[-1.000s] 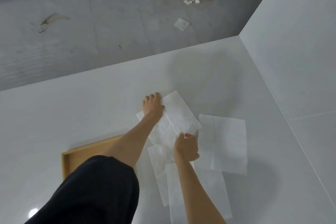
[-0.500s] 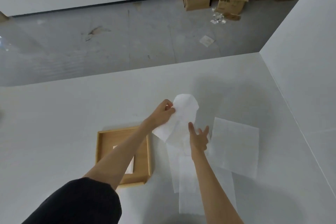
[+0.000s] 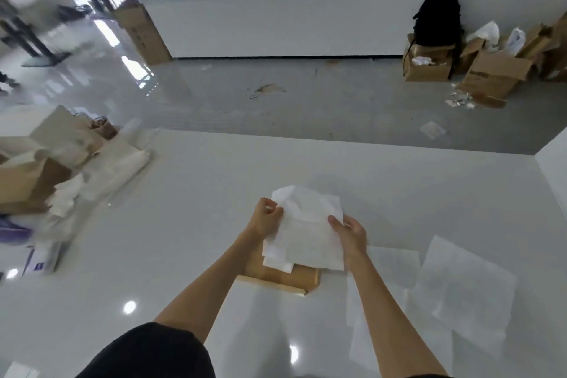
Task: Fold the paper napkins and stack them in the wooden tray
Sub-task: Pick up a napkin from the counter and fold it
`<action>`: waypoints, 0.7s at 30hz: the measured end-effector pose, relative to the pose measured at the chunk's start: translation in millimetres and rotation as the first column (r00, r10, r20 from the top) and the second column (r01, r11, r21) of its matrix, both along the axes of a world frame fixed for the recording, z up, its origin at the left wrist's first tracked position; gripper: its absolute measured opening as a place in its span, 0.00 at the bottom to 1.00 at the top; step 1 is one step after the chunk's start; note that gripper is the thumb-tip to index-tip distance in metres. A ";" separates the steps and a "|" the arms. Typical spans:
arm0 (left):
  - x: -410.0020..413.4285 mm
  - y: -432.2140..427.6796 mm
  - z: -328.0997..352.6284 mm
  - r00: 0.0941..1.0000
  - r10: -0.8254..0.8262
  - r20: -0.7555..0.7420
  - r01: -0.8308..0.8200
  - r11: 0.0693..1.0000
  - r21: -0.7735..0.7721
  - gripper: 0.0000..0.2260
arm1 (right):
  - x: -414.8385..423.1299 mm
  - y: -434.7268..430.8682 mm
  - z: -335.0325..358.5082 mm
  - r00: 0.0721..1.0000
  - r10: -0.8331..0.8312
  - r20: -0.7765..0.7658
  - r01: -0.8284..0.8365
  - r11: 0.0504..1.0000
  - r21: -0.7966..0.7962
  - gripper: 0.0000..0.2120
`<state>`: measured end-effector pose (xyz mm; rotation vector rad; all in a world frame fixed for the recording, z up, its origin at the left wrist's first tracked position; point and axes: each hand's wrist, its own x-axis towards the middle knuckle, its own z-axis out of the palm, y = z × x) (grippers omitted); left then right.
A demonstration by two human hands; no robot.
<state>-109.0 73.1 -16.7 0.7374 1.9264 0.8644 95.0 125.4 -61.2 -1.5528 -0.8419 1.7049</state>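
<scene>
A white paper napkin (image 3: 306, 230) hangs between both hands above the wooden tray (image 3: 282, 281), hiding most of it. My left hand (image 3: 265, 219) pinches the napkin's upper left edge. My right hand (image 3: 351, 236) grips its right edge. The napkin is partly doubled over, with loose layers at its top and bottom. Only the tray's near rim and corner show below the napkin. More flat napkins (image 3: 466, 288) lie spread on the white table to the right of the tray.
The white table (image 3: 171, 242) carries cardboard boxes, bags and paper (image 3: 61, 175) along its left side. A white wall (image 3: 555, 153) borders the table on the right. Beyond the far edge lie the grey floor and more boxes (image 3: 478, 67).
Both hands lifted the napkin off the table and carried it left over the tray. The right hand, open half a second ago, now grips the napkin's edge. The camera tilted up.
</scene>
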 end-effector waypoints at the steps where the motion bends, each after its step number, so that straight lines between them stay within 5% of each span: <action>1: -7.7 -10.8 1.6 1.000 0.019 0.017 -0.019 0.999 0.030 0.08 | -3.8 -3.2 7.8 0.999 0.026 0.031 -0.028 0.998 0.052 0.15; 7: -29.1 -35.1 24.4 0.934 0.166 0.317 -0.213 0.970 0.119 0.22 | -7.0 -8.0 55.6 0.990 0.085 0.117 -0.113 0.960 0.255 0.16; 21: -79.1 -17.9 136.0 0.804 -0.289 0.519 0.005 0.876 0.482 0.27 | 4.0 -14.7 202.3 0.972 0.236 -0.015 -0.203 0.865 0.459 0.23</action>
